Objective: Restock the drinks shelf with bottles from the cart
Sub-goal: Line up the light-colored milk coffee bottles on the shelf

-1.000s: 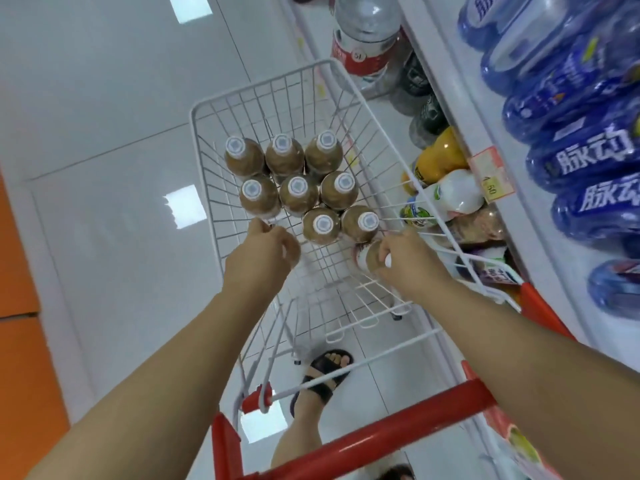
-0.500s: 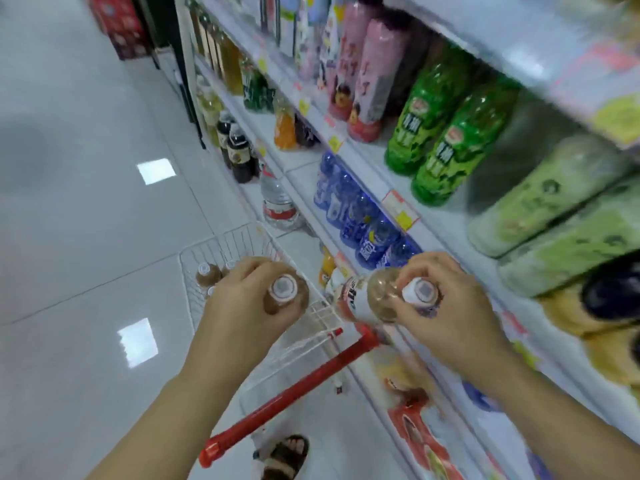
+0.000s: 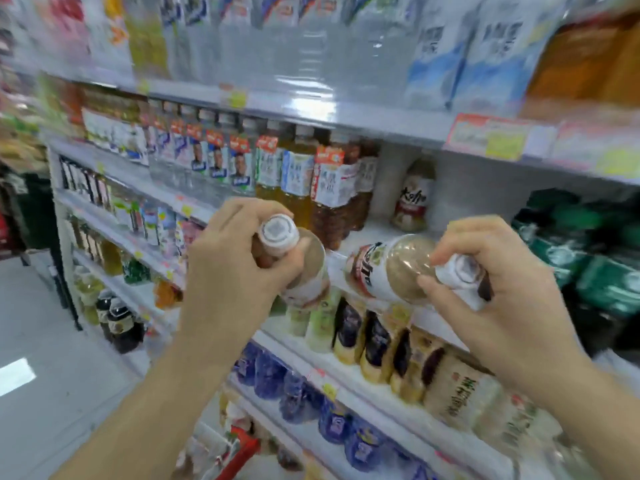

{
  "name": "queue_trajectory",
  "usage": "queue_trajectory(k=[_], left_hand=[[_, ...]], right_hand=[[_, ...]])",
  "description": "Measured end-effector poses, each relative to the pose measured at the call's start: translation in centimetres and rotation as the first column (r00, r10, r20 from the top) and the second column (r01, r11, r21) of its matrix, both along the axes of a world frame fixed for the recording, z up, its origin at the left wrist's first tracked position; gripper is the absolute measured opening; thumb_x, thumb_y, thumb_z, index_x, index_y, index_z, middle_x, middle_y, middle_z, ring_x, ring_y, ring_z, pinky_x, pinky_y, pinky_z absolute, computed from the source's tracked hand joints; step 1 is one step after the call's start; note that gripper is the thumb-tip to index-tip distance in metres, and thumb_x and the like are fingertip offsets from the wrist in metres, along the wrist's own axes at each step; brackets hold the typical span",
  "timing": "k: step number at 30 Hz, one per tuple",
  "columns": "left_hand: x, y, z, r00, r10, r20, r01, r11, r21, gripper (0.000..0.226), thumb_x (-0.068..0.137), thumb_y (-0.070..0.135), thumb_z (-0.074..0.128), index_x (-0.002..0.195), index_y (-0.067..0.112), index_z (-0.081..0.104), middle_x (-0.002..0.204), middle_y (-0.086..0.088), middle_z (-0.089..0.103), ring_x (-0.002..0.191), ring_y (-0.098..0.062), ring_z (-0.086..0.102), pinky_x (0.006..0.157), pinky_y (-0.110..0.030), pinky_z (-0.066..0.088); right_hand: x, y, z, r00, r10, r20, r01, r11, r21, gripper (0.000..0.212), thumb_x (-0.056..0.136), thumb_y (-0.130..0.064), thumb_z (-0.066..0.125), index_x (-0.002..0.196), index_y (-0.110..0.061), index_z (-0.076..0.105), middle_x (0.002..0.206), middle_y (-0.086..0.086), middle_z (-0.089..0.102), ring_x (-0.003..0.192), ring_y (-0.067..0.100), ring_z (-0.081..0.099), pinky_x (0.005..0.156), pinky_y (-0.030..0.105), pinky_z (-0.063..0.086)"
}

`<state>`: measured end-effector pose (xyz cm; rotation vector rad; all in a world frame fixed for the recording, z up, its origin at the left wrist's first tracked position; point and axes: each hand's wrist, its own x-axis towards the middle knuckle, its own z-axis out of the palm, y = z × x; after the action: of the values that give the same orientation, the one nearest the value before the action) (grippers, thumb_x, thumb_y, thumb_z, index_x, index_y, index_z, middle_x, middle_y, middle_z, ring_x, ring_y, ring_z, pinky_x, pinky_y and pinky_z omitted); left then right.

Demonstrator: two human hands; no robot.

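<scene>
Brown drink is showing in two bottles hovering just before the lone bottle on the shelf. The left hand is gripping the left bottle by its neck, and the right hand is pinching the right bottle by its neck. Neither is standing there yet, so restocking is probably only starting.

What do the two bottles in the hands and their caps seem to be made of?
Left bottle and right bottle: probably clear, glossy plastic; the brownish drink shows through the wall. Left cap and right cap: probably opaque white plastic, matt. Blur leaves it open.
</scene>
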<state>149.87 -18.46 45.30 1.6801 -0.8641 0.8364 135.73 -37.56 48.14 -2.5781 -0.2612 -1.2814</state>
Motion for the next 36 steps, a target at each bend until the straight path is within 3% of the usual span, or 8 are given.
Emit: queue_trajectory(k=[7,12,16,24,29,32,34,36], left_hand=[[0.0,-7.0,1.9,0.963,-0.194,0.188,0.206,0.978,-0.047,0.015,0.080,0.014,0.063,0.093,0.011,0.055,0.092,0.009,0.043,0.091,0.009,0.044,0.082,-0.005,0.033],[2.0,-10.0,0.9,0.944,-0.282,0.173,0.291,0.956,-0.028,0.018,0.078,0.013,0.063,0.094,0.016,0.055,0.095,0.009,0.045,0.092,0.008,0.046,0.080,-0.003,0.034],[4.7,-11.8,1.3,0.953,-0.300,0.049,0.302,0.953,-0.032,0.029,0.077,0.006,0.071,0.093,0.023,0.053,0.094,0.016,0.046,0.082,0.007,0.048,0.072,-0.003,0.035],[7.8,-15.5,3.2,0.892,-0.376,-0.251,0.368,0.926,-0.081,0.032,0.083,0.026,0.069,0.107,0.037,0.052,0.097,0.016,0.050,0.082,0.001,0.049,0.073,-0.005,0.037],[8.6,-18.9,4.1,0.807,-0.480,-0.343,0.466,0.875,-0.129,0.019,0.085,0.033,0.065,0.103,0.026,0.062,0.100,0.009,0.061,0.096,-0.008,0.057,0.084,-0.025,0.046],[9.4,-20.5,4.8,0.751,-0.520,-0.407,0.508,0.849,-0.149,0.021,0.087,0.030,0.063,0.105,0.018,0.062,0.097,0.005,0.064,0.090,-0.009,0.058,0.073,-0.016,0.041],[10.0,-21.4,5.1,0.744,-0.498,-0.445,0.513,0.853,-0.096,0.027,0.089,0.027,0.061,0.113,0.013,0.060,0.102,0.000,0.063,0.092,-0.010,0.054,0.076,-0.019,0.038],[10.6,-22.1,5.2,0.730,-0.495,-0.470,0.543,0.839,-0.040,0.031,0.091,0.026,0.059,0.119,0.013,0.057,0.109,0.001,0.059,0.096,-0.009,0.050,0.081,-0.018,0.035]], right_hand=[[-0.6,-4.7,0.7,0.983,-0.181,0.003,0.181,0.980,-0.083,0.029,0.077,-0.008,0.065,0.094,-0.024,0.049,0.099,-0.010,0.042,0.090,-0.002,0.041,0.083,0.001,0.030],[1.0,-6.0,0.8,0.975,-0.217,-0.047,0.220,0.974,0.055,0.039,0.081,-0.004,0.067,0.096,-0.035,0.050,0.101,-0.022,0.044,0.098,-0.008,0.045,0.084,0.002,0.031],[3.6,-6.5,1.5,0.965,-0.264,-0.003,0.255,0.930,0.263,0.047,0.084,-0.012,0.066,0.114,-0.041,0.045,0.106,-0.024,0.046,0.100,-0.018,0.044,0.084,-0.001,0.029],[10.3,-8.4,0.1,0.945,-0.325,0.037,0.202,0.668,0.716,0.036,0.093,-0.026,0.053,0.129,-0.021,0.050,0.120,-0.009,0.058,0.112,0.009,0.053,0.092,0.022,0.040],[12.6,-8.8,-0.3,0.951,-0.306,0.041,0.163,0.609,0.776,0.019,0.096,-0.024,0.048,0.112,-0.033,0.046,0.103,-0.020,0.055,0.099,0.000,0.053,0.074,0.002,0.035],[12.3,-8.9,-1.5,0.956,-0.281,-0.084,0.248,0.622,0.743,0.060,0.079,-0.028,0.071,0.127,-0.040,0.037,0.117,-0.014,0.046,0.103,-0.009,0.047,0.089,0.003,0.035],[12.1,-9.2,-2.5,0.893,-0.379,-0.242,0.434,0.588,0.682,0.096,0.063,-0.031,0.084,0.139,-0.038,0.026,0.118,-0.006,0.031,0.113,0.006,0.037,0.102,0.024,0.033],[12.1,-9.6,-3.0,0.855,-0.421,-0.304,0.503,0.529,0.683,0.104,0.059,-0.031,0.086,0.143,-0.031,0.023,0.118,0.000,0.027,0.115,0.016,0.037,0.102,0.030,0.031]])
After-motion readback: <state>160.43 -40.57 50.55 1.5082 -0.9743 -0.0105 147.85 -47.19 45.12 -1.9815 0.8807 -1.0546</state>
